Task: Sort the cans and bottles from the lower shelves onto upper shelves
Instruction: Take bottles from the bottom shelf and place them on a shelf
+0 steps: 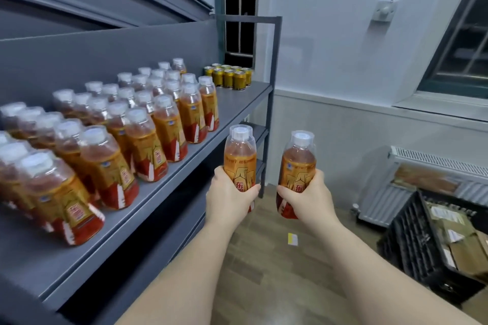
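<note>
My left hand (229,199) grips the left bottle (239,153), my right hand (310,199) the right bottle (298,163), both glossy round-shouldered plastic, beside the matte grey shelf (237,105).

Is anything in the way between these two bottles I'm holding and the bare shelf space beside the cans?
Nothing visible. The left bottle and right bottle are held in open air off the front edge of the shelf, and the bare stretch between the shelved bottles and the cans is open.
</note>
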